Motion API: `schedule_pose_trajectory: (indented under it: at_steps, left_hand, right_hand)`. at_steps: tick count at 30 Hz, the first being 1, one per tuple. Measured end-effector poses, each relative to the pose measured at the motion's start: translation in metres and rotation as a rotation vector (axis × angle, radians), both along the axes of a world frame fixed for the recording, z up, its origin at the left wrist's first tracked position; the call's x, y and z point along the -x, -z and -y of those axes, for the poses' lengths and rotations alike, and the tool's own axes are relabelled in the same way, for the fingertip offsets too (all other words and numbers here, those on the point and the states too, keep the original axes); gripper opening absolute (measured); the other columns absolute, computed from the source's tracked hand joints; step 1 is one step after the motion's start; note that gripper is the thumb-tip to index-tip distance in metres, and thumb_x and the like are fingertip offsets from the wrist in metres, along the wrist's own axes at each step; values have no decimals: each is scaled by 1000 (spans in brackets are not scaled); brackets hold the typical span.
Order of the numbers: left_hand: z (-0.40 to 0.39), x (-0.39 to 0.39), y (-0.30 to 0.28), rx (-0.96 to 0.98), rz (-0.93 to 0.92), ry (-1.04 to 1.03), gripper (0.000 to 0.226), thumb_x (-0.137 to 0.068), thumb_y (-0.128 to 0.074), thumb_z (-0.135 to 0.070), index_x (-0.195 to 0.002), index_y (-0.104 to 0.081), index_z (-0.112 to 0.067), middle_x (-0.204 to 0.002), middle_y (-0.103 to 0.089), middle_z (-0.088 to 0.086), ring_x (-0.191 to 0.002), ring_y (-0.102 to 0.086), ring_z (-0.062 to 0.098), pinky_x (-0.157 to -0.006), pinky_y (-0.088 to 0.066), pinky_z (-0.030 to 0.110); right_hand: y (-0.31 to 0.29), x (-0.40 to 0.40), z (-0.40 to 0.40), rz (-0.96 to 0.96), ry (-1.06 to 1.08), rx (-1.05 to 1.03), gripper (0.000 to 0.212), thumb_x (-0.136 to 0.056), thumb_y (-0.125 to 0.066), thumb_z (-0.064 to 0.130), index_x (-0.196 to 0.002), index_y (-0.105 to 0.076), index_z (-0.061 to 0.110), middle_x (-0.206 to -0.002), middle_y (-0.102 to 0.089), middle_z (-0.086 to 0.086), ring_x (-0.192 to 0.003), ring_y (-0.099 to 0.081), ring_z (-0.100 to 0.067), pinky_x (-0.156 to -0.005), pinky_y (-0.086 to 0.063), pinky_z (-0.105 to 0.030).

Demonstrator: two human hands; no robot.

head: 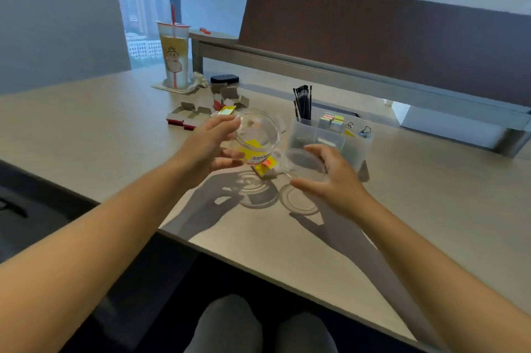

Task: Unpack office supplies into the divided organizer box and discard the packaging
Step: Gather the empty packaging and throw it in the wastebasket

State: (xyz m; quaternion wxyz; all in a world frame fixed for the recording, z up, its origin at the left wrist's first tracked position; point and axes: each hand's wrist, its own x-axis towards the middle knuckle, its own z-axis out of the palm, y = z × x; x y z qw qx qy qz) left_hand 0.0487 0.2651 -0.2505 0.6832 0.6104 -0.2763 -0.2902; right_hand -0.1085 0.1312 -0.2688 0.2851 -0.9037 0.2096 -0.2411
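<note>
Clear tub and lid, held above the table, near edge.
Left hand [214,141] grips clear tub [257,137]; right hand [330,177] pinches its lid [306,164] beside organizer box [330,137]. Risk: the tilted, open tub may spill any contents short of the box.

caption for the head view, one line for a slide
Left hand holds an opened clear tub, right hand its lid, beside the organizer box.

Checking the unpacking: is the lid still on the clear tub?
No, the left hand holds the open tub while the right hand holds the lid.
</note>
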Motion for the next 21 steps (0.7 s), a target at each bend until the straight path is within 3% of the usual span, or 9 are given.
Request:
schedule_pose_trajectory:
  at_steps: [5,9,16,21]
  left_hand:
    - [-65,-24,2,36,-17,-226,17,-91,-46,-27,-106,-48,-20,-95,-50,3,-69,-57,22,-69,-54,32]
    - [-121,-34,10,49,-36,-409,16,-91,-46,-27,-105,-46,-21,-97,-48,3,-71,-56,24,-77,-51,36]
    - [-240,-31,31,-10,-15,-641,17,-89,-48,-25,-106,-47,-23,-112,-52,5,-66,-57,21,-71,-53,33]
    - [-314,-17,65,-50,-63,-775,16,-89,-49,-23,-105,-48,-22,-120,-49,7,-69,-55,20,-53,-55,20]
  right_hand:
    - [-5,-56,-40,9,-144,-60,65,-72,-72,18,-127,-40,11,-135,-42,-10,-125,-40,-24,-105,-35,-36]
    - [-1,-88,-83,20,-229,-51,66,-71,-73,22,-127,-39,10,-135,-43,-9,-125,-40,-23,-106,-35,-37]
    - [15,-115,-181,22,-411,-47,65,-73,-70,25,-129,-37,13,-135,-41,-7,-123,-40,-22,-102,-37,-33]
    - [38,-117,-248,-17,-590,-33,71,-71,-73,26,-130,-34,16,-135,-38,-6,-118,-40,-15,-91,-37,-21]
